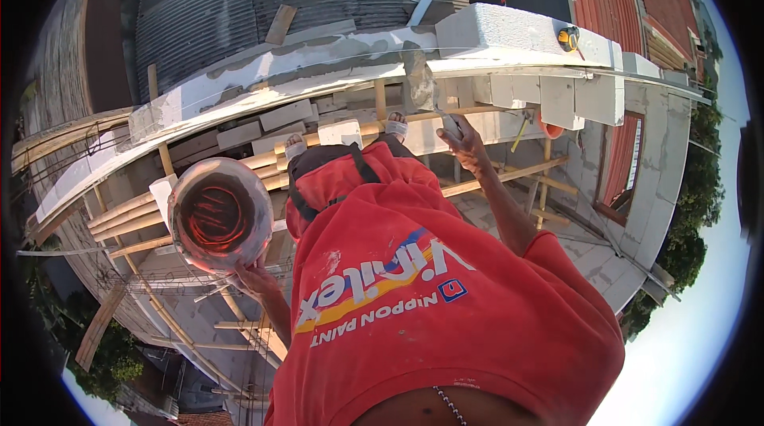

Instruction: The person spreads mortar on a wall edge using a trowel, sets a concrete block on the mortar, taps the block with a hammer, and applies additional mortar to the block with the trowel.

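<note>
Your right hand [465, 147]: fingers closed round the handle of the trowel [422, 80], no gap left in the grip. Blade points away from you, tip over the top of the wall [270, 68]; whether it touches, can't tell. Grey mortar coats it, so the long reach likely keeps the load forward of your body.

Your left hand [253, 276]: fingers at the near underside of the bucket [256, 202], partly bent, some hidden; how firmly they hold, can't tell. Mouth faces up, reddish inside, grey smears round it. Held out left, beside your shirt, it probably serves as a portable supply for the trowel.

Wall top carries patchy mortar left of the blade; white blocks [509, 32] stand to its right. A thin string [350, 54] runs along the wall, presumably a guide. Yellow tape measure [568, 38] sits on the blocks, within sight, apart from the trowel. Your feet [395, 125] rest by timber poles [267, 162], seemingly your footing.
</note>
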Available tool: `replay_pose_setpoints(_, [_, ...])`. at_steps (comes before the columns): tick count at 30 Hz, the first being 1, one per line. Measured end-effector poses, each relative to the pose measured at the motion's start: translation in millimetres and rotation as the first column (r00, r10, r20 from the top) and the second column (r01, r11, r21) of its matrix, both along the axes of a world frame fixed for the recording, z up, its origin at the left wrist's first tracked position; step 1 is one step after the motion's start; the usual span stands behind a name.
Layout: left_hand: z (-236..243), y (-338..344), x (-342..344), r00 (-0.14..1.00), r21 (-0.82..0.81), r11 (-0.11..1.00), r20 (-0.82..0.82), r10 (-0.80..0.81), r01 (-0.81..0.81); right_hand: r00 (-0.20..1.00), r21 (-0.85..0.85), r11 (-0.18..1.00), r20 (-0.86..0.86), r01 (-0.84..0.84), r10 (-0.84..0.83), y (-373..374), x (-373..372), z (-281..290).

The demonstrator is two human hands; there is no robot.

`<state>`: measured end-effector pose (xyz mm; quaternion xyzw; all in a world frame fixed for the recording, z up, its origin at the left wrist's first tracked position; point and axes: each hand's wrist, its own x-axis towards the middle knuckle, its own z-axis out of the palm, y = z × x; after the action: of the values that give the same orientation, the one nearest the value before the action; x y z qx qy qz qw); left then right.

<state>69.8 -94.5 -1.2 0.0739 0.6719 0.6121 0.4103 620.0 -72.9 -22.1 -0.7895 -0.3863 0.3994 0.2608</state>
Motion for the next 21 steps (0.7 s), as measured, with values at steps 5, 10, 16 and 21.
replay_pose_setpoints(5, [13.0, 26.3, 9.8, 0.999, -0.004, 0.999, 0.000, -0.054, 0.054, 0.944, -0.132, 0.968, -0.226, 0.215, -0.240, 3.8, 29.4, -22.2])
replay_pose_setpoints(10, [12.5, 47.0, 5.1, 0.996, -0.011, 0.996, -0.010, -0.094, 0.093, 0.851, -0.093, 0.955, -0.435, 0.281, -0.293, 23.4, 45.5, 7.2])
replay_pose_setpoints(16, [8.1, 63.3, 0.7, 0.986, -0.016, 0.986, 0.018, -0.168, 0.168, 0.797, -0.029, 0.937, -0.517, 0.349, -0.313, 34.3, 49.4, 56.8])
replay_pose_setpoints(21, [-5.4, 63.7, -6.0, 0.983, -0.090, 0.980, 0.051, -0.175, 0.179, 0.744, -0.031, 0.932, -0.594, 0.360, -0.307, 20.8, 57.2, 72.3])
